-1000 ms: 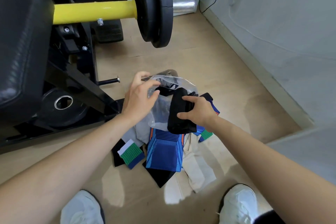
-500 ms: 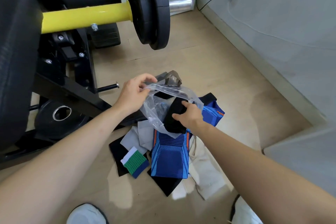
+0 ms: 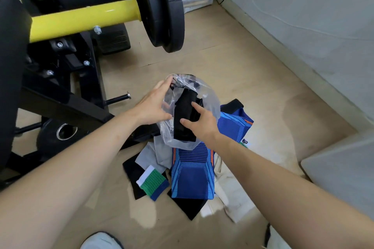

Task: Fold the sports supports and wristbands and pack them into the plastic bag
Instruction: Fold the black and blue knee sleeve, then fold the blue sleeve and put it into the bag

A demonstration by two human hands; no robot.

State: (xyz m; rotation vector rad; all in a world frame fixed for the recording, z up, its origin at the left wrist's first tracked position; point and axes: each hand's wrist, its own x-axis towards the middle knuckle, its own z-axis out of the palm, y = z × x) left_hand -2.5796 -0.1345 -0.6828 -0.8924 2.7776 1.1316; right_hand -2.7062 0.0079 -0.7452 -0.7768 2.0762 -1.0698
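Left hand point(image 3: 153, 105) grasping clear plastic bag point(image 3: 210, 103) at its mouth, right hand point(image 3: 200, 125) with thumb and forefinger extended, pressing folded black support point(image 3: 184, 111) inside, blue supports point(image 3: 192, 176) beneath.

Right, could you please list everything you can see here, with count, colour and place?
plastic bag: one, clear, centre
black support: one, black, in the bag's mouth
blue supports: two, blue with orange, one below the bag and one to its right
wristband: one, green, white and blue, lower left of the bag
grey piece: one, grey, under the bag
beige cloth: one, cream, lower right
weight plates: two, black, on the yellow bar
shoes: two, white, bottom edge
left hand: holds the bag's side
right hand: fingers spread, touching the black support
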